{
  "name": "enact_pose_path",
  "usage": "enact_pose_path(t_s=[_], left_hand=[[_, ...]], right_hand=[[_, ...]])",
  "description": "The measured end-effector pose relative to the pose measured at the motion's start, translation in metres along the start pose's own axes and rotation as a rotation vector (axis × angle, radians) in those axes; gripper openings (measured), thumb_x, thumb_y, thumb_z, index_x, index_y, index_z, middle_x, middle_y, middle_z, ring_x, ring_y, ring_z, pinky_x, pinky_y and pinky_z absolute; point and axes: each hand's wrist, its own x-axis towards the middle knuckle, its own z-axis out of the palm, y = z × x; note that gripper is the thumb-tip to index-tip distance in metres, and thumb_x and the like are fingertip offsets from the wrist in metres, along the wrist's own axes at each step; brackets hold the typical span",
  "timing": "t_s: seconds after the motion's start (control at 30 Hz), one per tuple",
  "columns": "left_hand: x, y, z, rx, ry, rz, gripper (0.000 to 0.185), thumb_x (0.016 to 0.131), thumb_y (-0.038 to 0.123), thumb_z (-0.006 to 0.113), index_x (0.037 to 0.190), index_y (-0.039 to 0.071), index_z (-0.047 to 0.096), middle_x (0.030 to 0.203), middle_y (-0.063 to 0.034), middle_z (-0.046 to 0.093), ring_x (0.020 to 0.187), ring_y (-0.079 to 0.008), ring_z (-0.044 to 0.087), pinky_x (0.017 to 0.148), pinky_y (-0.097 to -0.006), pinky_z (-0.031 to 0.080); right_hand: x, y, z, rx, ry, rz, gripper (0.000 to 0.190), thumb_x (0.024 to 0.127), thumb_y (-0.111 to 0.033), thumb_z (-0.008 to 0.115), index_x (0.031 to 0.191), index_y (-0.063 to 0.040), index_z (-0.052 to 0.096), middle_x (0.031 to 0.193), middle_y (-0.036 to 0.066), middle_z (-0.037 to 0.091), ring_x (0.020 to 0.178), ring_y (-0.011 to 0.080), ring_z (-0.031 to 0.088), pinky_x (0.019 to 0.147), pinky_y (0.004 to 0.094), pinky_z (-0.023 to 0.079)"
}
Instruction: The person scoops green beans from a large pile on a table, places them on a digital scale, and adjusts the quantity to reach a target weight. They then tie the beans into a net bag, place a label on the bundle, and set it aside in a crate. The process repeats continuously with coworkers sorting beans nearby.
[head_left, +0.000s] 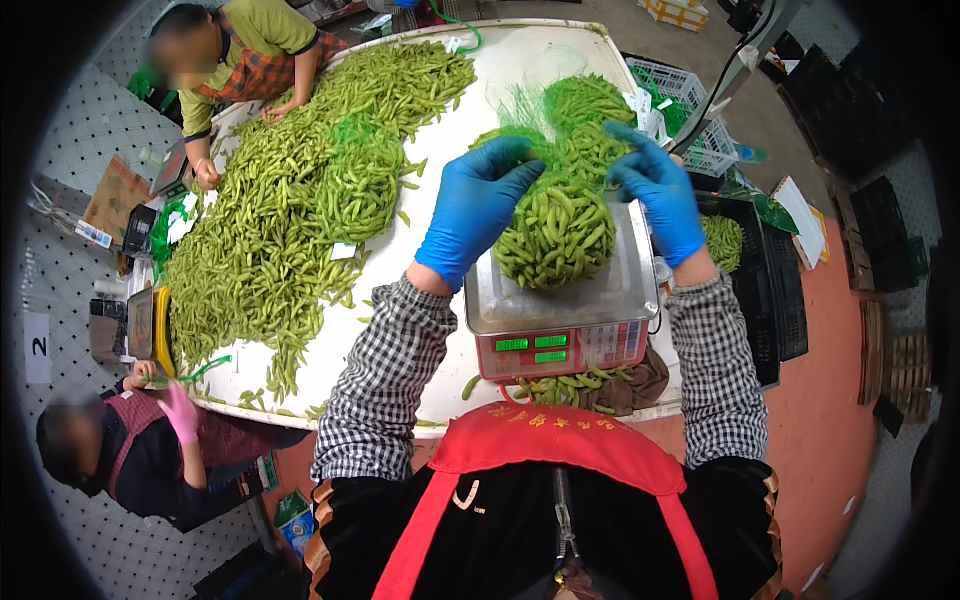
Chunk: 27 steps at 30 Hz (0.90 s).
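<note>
A green mesh bag of edamame pods (555, 244) rests on the steel pan (480, 300) of a red digital scale (487, 364), whose displays glow green. My left hand (480, 210), in a blue glove, is at the bag's upper left, thumb and fingertips close together. Whether net is pinched between them is unclear. At the upper right is my right hand (660, 199), also blue-gloved, its index finger stretched away from the others beside the net. Any mesh under its fingertips is too fine to make out. Just beyond my hands lies another filled mesh bag (581, 103).
Loose edamame pods (255, 217) cover the white table's left side, with a netted bag (360, 187) among them. Two people work along that side. At right are a white plastic crate (709, 154) and a black crate (754, 300). A brown cloth (649, 382) lies below the scale.
</note>
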Motion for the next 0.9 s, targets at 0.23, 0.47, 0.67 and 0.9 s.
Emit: enact_pose_path(t_s=[0.23, 0.47, 0.67, 0.9], left_hand=[[0.003, 0.014, 0.000, 0.021, 0.050, -0.071, 0.018, 0.089, 0.005, 0.067, 0.105, -0.001, 0.065, 0.090, -0.0036, 0.069, 0.080, -0.0072, 0.061, 0.071, -0.0213, 0.050], [-0.007, -0.009, 0.018, 0.136, -0.082, 0.087, 0.030, 0.088, 0.002, 0.066, 0.117, 0.000, 0.060, 0.095, -0.0077, 0.067, 0.083, -0.0099, 0.061, 0.074, -0.0257, 0.052], [-0.029, -0.050, -0.016, 0.331, 0.099, 0.127, 0.035, 0.084, 0.010, 0.072, 0.115, 0.004, 0.057, 0.092, -0.0050, 0.060, 0.081, -0.0132, 0.059, 0.075, -0.0272, 0.050], [-0.024, -0.111, -0.010, 0.410, -0.075, 0.107, 0.016, 0.079, 0.005, 0.071, 0.094, 0.004, 0.067, 0.089, -0.0096, 0.057, 0.077, -0.0251, 0.059, 0.069, -0.0332, 0.048]], right_hand=[[-0.036, 0.025, 0.029, -0.148, 0.135, -0.161, 0.021, 0.087, -0.016, 0.069, 0.106, -0.006, 0.065, 0.083, 0.004, 0.068, 0.070, 0.0132, 0.061, 0.062, 0.0266, 0.049], [-0.009, 0.089, 0.082, -0.684, 0.048, -0.326, 0.019, 0.085, -0.026, 0.068, 0.092, -0.008, 0.065, 0.068, 0.016, 0.061, 0.060, 0.0290, 0.062, 0.057, 0.0384, 0.048], [-0.009, 0.057, 0.056, 0.076, 0.044, 0.222, 0.007, 0.088, -0.010, 0.066, 0.087, -0.003, 0.065, 0.068, 0.000, 0.062, 0.054, 0.0060, 0.054, 0.051, 0.0206, 0.042], [-0.015, 0.051, 0.063, 0.093, 0.012, 0.204, 0.006, 0.087, -0.007, 0.068, 0.088, -0.002, 0.065, 0.072, 0.001, 0.062, 0.057, 0.0064, 0.054, 0.051, 0.0210, 0.042]])
